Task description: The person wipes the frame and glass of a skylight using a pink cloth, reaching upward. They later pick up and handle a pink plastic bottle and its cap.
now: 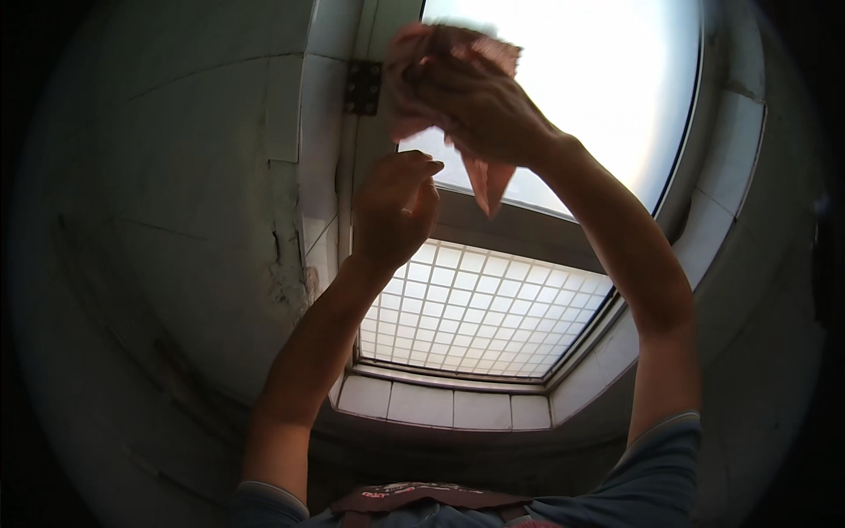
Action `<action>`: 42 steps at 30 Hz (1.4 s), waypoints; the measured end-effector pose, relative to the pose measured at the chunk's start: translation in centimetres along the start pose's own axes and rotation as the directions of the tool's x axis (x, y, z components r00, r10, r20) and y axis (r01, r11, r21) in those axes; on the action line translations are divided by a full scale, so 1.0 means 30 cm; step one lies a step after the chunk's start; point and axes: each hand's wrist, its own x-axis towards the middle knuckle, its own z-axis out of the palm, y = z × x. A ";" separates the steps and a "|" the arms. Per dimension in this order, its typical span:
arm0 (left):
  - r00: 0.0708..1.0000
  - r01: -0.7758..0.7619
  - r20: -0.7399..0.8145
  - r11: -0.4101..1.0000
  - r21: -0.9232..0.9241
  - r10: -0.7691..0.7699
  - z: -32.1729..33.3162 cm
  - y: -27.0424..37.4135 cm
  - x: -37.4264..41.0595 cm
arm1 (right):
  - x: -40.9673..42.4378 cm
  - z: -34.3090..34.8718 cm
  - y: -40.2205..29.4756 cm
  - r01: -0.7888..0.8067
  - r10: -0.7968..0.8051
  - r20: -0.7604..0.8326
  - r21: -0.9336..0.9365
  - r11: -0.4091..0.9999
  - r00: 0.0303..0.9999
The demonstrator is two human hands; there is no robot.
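Observation:
My right hand (478,109) is raised at the top centre, its fingers spread over a pink cloth (490,181). The cloth lies bunched against the left edge of a bright frosted window pane (607,86), and one pointed corner hangs below the palm. Lower and to the left is my left hand (397,201), its fingers curled near the window frame. Nothing can be made out in it, and whether it touches the frame cannot be told.
A dark hinge (364,88) sits on the frame at the left. Below the pane's lower rail (521,228) is a window section with a square grid (482,310). White tiles (421,404) line the sill. The tiled wall (198,165) at left has a damaged edge.

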 end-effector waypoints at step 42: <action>0.882 -0.242 0.377 0.958 -0.155 0.284 0.235 0.283 -0.084 | -0.792 -0.287 -0.336 -0.827 0.792 -0.245 -0.098 0.553 0.559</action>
